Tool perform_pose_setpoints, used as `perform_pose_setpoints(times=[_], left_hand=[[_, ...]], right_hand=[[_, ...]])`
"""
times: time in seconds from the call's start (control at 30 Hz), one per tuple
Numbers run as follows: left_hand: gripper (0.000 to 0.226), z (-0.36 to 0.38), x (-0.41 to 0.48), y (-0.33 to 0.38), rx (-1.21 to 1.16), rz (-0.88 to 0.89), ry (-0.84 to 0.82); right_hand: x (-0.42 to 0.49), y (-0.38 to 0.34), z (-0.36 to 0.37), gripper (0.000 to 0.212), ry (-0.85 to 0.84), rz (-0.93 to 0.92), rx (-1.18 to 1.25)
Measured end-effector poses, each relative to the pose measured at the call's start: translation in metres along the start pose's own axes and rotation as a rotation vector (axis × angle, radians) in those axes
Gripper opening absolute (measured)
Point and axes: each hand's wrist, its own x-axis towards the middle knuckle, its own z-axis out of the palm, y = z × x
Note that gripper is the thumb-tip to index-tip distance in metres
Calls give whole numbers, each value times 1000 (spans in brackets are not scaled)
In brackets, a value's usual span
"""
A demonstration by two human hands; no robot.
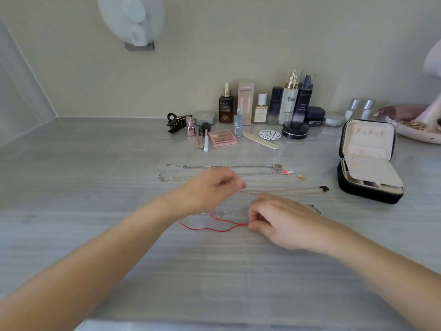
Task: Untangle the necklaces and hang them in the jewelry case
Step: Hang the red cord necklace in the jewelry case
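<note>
Several necklaces lie in straight rows on the grey table: a silver chain (226, 166) farthest, a chain with a pink charm (286, 172), a fine gold chain (274, 180) and a thin chain with a dark pendant (324, 188). A red cord necklace (214, 226) lies nearest. My right hand (281, 223) pinches the red cord's right end. My left hand (212, 189) is curled, its fingertips pinched at the left end of the dark-pendant chain. A thin silver chain (229, 210) runs between the hands. The black jewelry case (368, 161) stands open at the right.
Cosmetic bottles (290, 99), a pink palette (223, 138), brushes, a black hair clip (176, 121) and a nail file (260, 139) line the back of the table. A pink dish (410, 130) sits behind the case. A white round mirror (131, 17) hangs on the wall.
</note>
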Motion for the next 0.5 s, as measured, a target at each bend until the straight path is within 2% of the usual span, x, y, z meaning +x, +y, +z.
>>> perform_pose_setpoints(times=[0.07,0.13,0.2,0.33,0.5], left_hand=[[41,8,7,9,-306,-51,-55],[62,18,14,18,-588,-114,-234],[80,26,18,26,-756,-139,-405],[89,29,24,34,-862,-149,-553],[79,25,32,36,-722,-127,-540]], right_hand=[[-1,0,-9,17,-8,18,177],[-1,-1,-21,17,7,49,543],[-1,3,-33,16,80,70,856],[-5,18,-53,15,214,180,1194],[-15,39,-61,18,303,256,1398]])
